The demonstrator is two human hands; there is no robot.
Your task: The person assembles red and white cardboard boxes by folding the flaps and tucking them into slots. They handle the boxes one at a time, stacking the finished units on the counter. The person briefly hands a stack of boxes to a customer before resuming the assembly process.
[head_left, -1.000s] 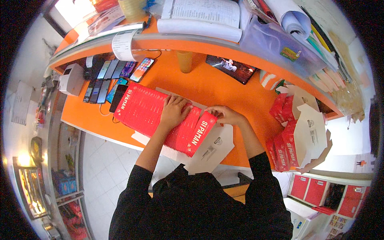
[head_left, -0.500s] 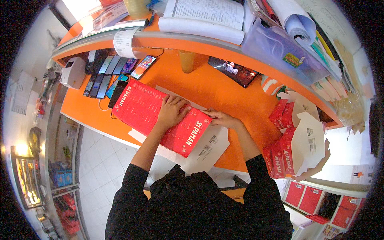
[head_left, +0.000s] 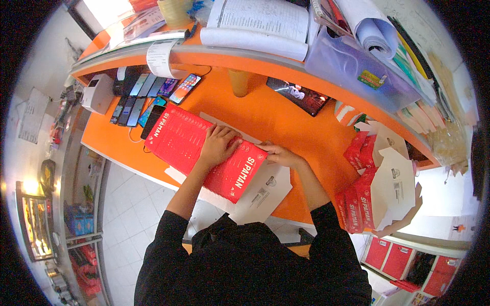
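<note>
A red printed cardboard food box (head_left: 189,140), partly unfolded, lies slanted across the orange counter, with white flaps (head_left: 263,196) showing at its near right side. My left hand (head_left: 219,148) rests flat on the red panel, fingers stretched out. At the panel's far right edge, my right hand (head_left: 279,154) pinches the cardboard between thumb and fingers. Part of that grip is hidden by the hand itself. Folded boxes (head_left: 365,199) with red sides and raised white flaps stand to the right of my right arm.
Several phones (head_left: 138,102) and a small white device (head_left: 98,94) sit at the counter's left. A tan cup (head_left: 238,82) and a tablet (head_left: 298,95) with a lit screen are at the back. Above, the orange shelf holds an open notebook (head_left: 260,23) and a clear plastic bin (head_left: 357,71).
The whole view has shifted slightly. Both hands keep nearly the same places on the box.
</note>
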